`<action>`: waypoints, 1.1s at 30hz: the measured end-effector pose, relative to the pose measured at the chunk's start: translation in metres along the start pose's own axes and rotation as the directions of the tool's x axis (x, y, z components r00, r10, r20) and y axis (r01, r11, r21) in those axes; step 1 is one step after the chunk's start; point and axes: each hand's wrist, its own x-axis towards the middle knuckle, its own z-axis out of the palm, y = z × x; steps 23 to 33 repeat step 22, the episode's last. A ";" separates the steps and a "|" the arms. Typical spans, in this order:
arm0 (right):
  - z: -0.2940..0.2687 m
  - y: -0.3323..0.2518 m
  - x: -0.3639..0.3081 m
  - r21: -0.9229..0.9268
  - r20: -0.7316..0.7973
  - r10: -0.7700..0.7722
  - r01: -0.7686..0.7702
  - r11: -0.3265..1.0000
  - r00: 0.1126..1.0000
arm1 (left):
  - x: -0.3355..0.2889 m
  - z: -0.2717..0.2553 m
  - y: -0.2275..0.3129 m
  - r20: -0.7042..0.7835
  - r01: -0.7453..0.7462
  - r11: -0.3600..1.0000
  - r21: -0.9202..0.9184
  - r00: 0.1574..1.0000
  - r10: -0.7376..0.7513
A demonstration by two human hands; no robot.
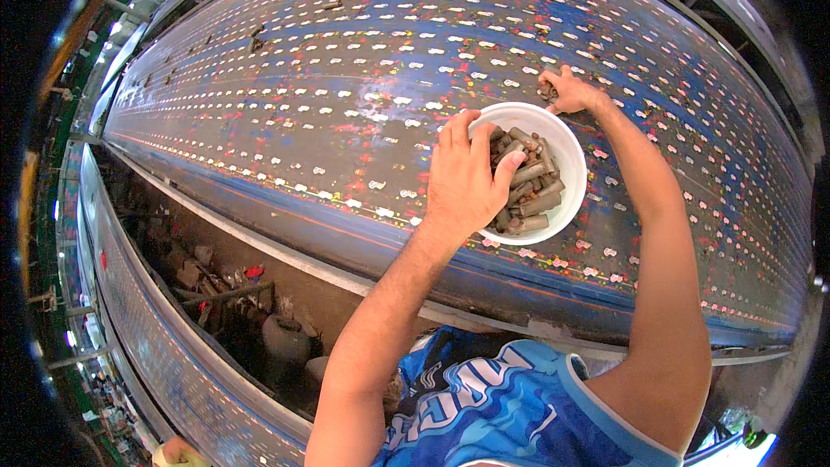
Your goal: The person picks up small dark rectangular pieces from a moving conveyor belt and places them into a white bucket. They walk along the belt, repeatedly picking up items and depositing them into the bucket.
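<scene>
A round white plastic bowl (566, 143) rests on a long dark table surface (294, 143) covered with rows of small white, red and yellow printed marks. Inside it lie several brown, stubby cylinder-shaped pieces (529, 175). My left hand (467, 164) grips the bowl's left rim, with the thumb reaching over the contents. Just beyond the bowl, at its far right, my right hand (571, 91) reaches down to the table. Its fingers are curled around small brown pieces (547, 88), which are partly hidden by the fingers.
Small dark pieces (257, 38) lie farther off at the left. A pale rail (285, 255) edges the table's near side. Beyond a gap with a jug-like container (285, 337), a second patterned table (173, 363) runs at lower left. Another person's hand (177, 450) shows there.
</scene>
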 end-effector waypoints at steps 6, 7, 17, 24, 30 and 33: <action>-0.006 -0.009 -0.044 0.430 0.048 -0.096 0.066 0.900 0.994 | -0.003 -0.005 -0.003 0.022 0.059 0.998 -0.010 0.998 -0.059; -0.009 -0.007 -0.052 0.598 0.096 -0.072 0.000 0.802 0.993 | -0.002 -0.004 -0.002 0.023 0.054 0.999 -0.007 0.998 -0.054; -0.055 -0.095 -0.194 0.734 -0.297 -0.583 0.572 0.367 0.756 | -0.011 0.009 -0.007 -0.202 0.290 0.877 -0.384 0.900 -0.386; -0.041 -0.136 -0.221 0.149 -0.225 -0.673 0.708 0.691 0.704 | -0.026 0.022 -0.032 -0.096 0.452 0.780 -0.432 0.837 -0.539; -0.041 -0.136 -0.221 0.149 -0.225 -0.673 0.708 0.691 0.704 | -0.026 0.022 -0.032 -0.096 0.452 0.780 -0.432 0.837 -0.539; -0.041 -0.136 -0.221 0.149 -0.225 -0.673 0.708 0.691 0.704 | -0.026 0.022 -0.032 -0.096 0.452 0.780 -0.432 0.837 -0.539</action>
